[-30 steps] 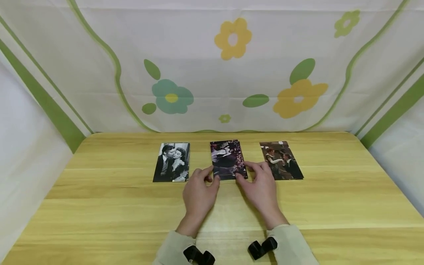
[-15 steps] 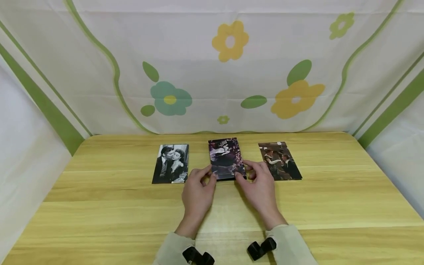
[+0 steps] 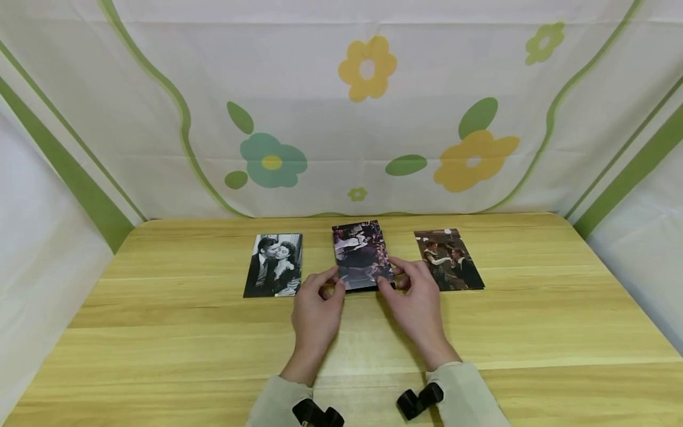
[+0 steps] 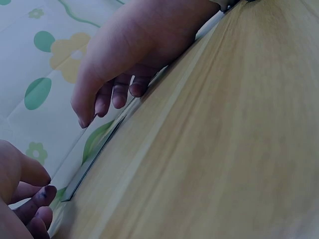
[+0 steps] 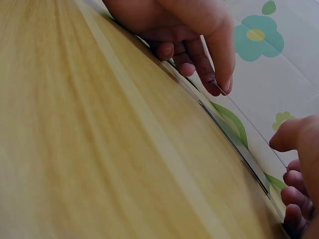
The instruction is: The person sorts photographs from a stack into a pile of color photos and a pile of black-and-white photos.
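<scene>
Head view has the left hand point(image 3: 317, 311) and right hand point(image 3: 413, 302) pinching the top photo point(image 3: 361, 255) by its near corners, just above the pile point(image 5: 236, 149) on the table point(image 3: 160, 332); light, level pinches should keep it from bending. A black-and-white photo point(image 3: 273, 265) and a color photo point(image 3: 450, 260) flank it, close enough to get nudged.

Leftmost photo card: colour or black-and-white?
The leftmost photo card is black-and-white; best seen in the head view.
</scene>
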A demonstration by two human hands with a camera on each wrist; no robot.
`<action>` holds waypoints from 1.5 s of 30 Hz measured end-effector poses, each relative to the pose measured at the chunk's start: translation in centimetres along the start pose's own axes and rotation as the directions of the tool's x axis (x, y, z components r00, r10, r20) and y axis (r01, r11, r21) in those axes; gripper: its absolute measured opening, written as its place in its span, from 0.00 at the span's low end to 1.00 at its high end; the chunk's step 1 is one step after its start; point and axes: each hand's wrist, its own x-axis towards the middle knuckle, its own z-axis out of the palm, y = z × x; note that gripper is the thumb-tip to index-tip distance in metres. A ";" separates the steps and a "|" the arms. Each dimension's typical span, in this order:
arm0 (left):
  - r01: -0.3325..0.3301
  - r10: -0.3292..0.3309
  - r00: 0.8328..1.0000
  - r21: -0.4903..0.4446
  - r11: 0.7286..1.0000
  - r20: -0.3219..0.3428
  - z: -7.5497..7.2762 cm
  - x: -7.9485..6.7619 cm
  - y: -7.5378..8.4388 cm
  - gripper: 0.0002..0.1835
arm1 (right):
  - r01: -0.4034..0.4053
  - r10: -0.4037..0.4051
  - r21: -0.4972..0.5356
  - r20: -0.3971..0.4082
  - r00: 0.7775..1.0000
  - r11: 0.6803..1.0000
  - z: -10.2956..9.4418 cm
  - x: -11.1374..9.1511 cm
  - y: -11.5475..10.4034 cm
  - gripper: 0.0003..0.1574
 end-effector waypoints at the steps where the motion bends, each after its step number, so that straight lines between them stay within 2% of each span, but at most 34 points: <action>1: 0.001 -0.001 1.000 -0.004 1.000 0.002 0.0 0.0 0.1 0.14 | -0.001 0.001 0.001 0.001 1.000 1.000 0.0 0.0 0.0 0.30; 7: 0.000 0.000 1.000 -0.060 0.998 0.014 -0.1 -0.1 0.3 0.14 | -0.017 0.018 0.037 -0.011 1.000 0.999 -0.2 0.1 -0.1 0.29; 13: 0.009 -0.001 0.999 -0.199 0.980 0.040 0.2 -0.4 0.5 0.15 | -0.019 0.026 0.110 -0.060 0.998 0.994 -0.7 -0.1 -0.1 0.23; 17: 0.026 -0.003 0.997 -0.288 0.957 0.080 0.9 -0.9 1.0 0.16 | -0.016 0.031 0.126 -0.117 0.993 0.992 -1.4 0.1 0.3 0.19; 23: 0.058 -0.017 0.991 -0.314 0.948 0.134 2.7 -1.5 2.5 0.17 | -0.108 0.131 0.152 -0.153 0.979 0.982 -3.3 0.9 1.0 0.15; 28: 0.103 -0.047 0.981 -0.300 0.948 0.190 5.2 -2.2 4.2 0.21 | -0.208 0.245 0.208 -0.170 0.954 0.956 -6.2 2.0 2.3 0.15; 31: 0.146 -0.077 0.967 -0.278 0.949 0.244 7.1 -3.0 5.6 0.24 | -0.268 0.311 0.216 -0.199 0.929 0.939 -8.3 2.5 3.3 0.18; 35: 0.156 -0.071 0.949 -0.262 0.952 0.308 9.2 -3.7 7.4 0.25 | -0.332 0.377 0.207 -0.251 0.891 0.921 -10.5 3.0 4.6 0.17; 39: 0.140 -0.041 0.942 -0.279 0.950 0.335 10.7 -3.8 8.4 0.24 | -0.362 0.416 0.229 -0.266 0.870 0.903 -11.7 3.5 5.4 0.15; 45: 0.132 -0.040 0.935 -0.240 0.962 0.352 11.8 -3.6 8.5 0.23 | -0.388 0.440 0.224 -0.286 0.851 0.894 -12.4 3.5 5.7 0.14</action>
